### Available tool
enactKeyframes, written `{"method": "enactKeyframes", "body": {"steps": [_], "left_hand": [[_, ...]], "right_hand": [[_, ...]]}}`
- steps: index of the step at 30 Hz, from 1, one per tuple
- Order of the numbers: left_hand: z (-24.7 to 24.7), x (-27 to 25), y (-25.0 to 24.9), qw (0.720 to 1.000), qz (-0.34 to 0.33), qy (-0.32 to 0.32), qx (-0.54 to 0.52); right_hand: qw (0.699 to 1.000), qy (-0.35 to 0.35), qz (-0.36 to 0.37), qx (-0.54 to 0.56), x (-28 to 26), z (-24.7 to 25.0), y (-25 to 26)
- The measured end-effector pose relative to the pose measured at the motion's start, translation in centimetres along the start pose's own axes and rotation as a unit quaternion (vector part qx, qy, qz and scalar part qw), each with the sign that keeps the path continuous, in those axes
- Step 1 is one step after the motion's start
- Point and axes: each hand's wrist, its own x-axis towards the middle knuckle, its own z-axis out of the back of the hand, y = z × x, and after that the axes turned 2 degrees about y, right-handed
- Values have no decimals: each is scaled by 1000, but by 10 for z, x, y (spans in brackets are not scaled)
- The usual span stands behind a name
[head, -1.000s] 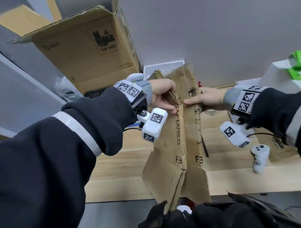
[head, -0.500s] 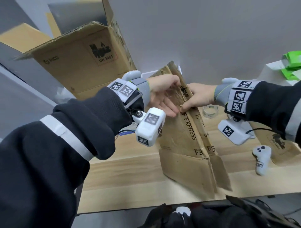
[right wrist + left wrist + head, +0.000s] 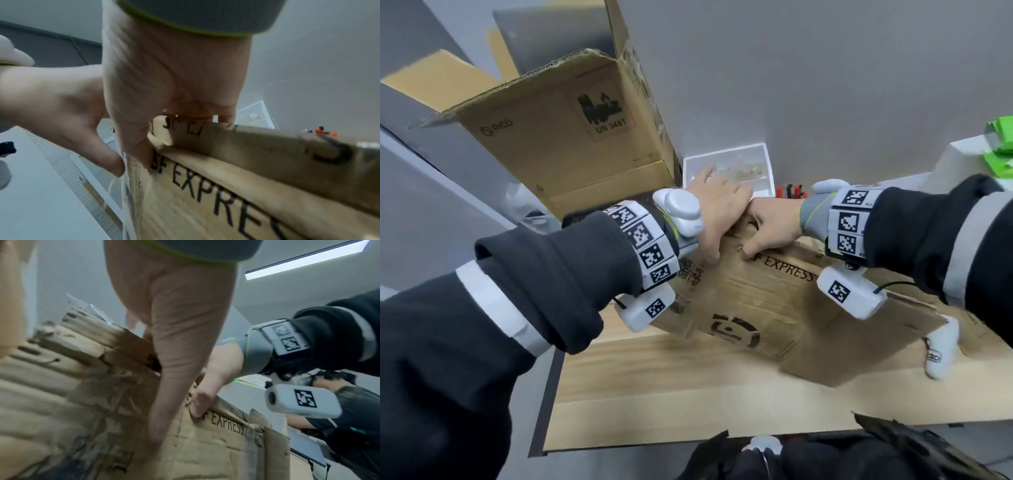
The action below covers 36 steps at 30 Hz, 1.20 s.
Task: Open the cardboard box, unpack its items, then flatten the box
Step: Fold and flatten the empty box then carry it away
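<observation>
The head view looks steeply down at the flattened box (image 3: 774, 308); both wrist views sit close, facing fingers at twelve o'clock, sharing its printed panel.

A pale wooden table (image 3: 688, 387) stands against a plain grey wall (image 3: 825, 75), under a ceiling light strip (image 3: 304, 261).

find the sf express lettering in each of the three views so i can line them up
Head: the SF EXPRESS lettering sits right of centre, just below the right hand.
Left wrist: the lettering runs lower right of centre, on the flattened cardboard box.
Right wrist: it fills the lower right.
Shared landmark: the right thumb tip pressing just left of the first letters.
</observation>
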Motion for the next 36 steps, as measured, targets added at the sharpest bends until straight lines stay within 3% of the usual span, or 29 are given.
{"method": "enactKeyframes", "body": {"steps": [3,6,10,15,17,21,27,30,36], "left_hand": [[-10,3,5,985,33,132,-105],[-23,6,9,974,18,195,-117],[-48,-2,14,974,33,161,-155],[-73,-11,37,960,54,197,-192],[-85,-17,50,955,53,203,-211],[-106,-27,66,950,62,224,-209],[-133,-21,65,937,39,297,-182],[-143,-18,53,938,10,268,-220],[-158,-10,36,949,20,199,-245]], "right_hand": [[1000,18,-5,-21,11,-12,2],[999,31,13,-23,18,-26,5],[997,66,8,-29,22,-33,6],[971,190,-64,-127,24,-41,-20],[961,209,-77,-162,23,-42,-31],[967,173,-75,-174,24,-43,-35],[958,152,-16,-243,42,-58,-6],[953,147,6,-263,55,-65,9],[947,137,29,-290,72,-73,29]]}}
